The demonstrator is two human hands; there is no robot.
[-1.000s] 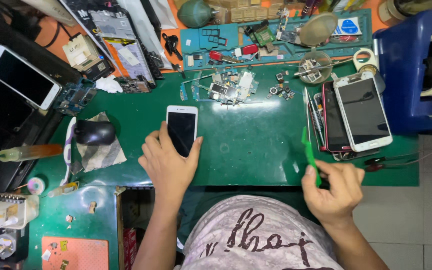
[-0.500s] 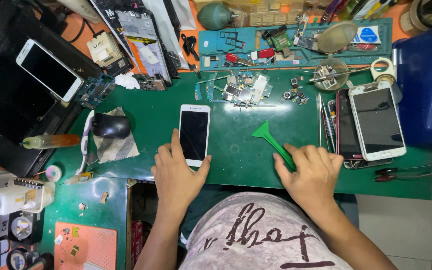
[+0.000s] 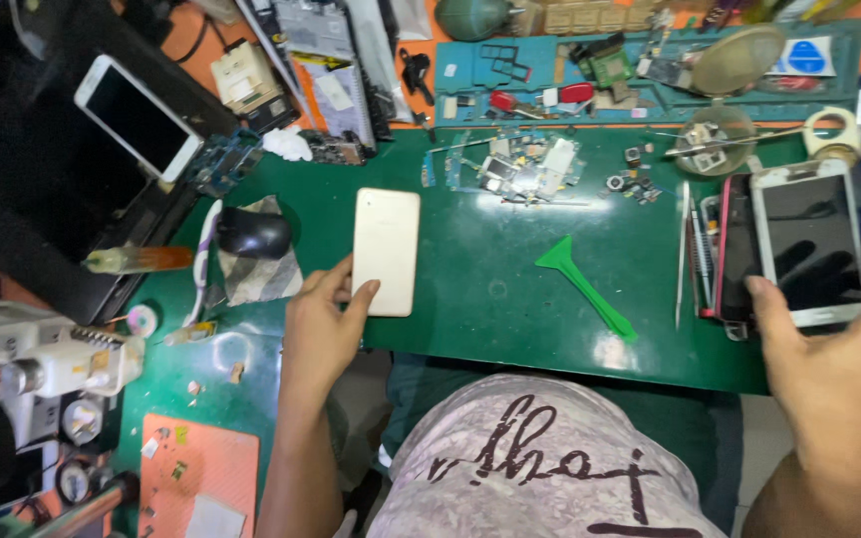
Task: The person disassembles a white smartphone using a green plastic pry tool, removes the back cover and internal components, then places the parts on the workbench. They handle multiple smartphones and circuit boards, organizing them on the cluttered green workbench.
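A pale gold phone (image 3: 387,249) lies back side up on the green mat (image 3: 510,299). My left hand (image 3: 323,324) grips its lower left edge, thumb on the back and fingers along the side. A green plastic pry tool (image 3: 584,285) lies loose on the mat, apart from both hands. My right hand (image 3: 839,374) is at the right edge with fingers spread and holds nothing. Its fingertip reaches the dark phone (image 3: 738,249) in a pile beside a white-framed phone (image 3: 810,242) lying screen up.
A black mouse (image 3: 251,234) sits left of the gold phone. Loose small parts (image 3: 520,169) and a blue tool mat (image 3: 650,60) lie at the back. A white phone (image 3: 137,115) rests on a black surface. A white device (image 3: 52,359) and an orange mat (image 3: 201,478) are at lower left.
The phone was screen up and now lies back up under my left hand. My right hand has let go of the green pry tool and moved right to the phone pile.
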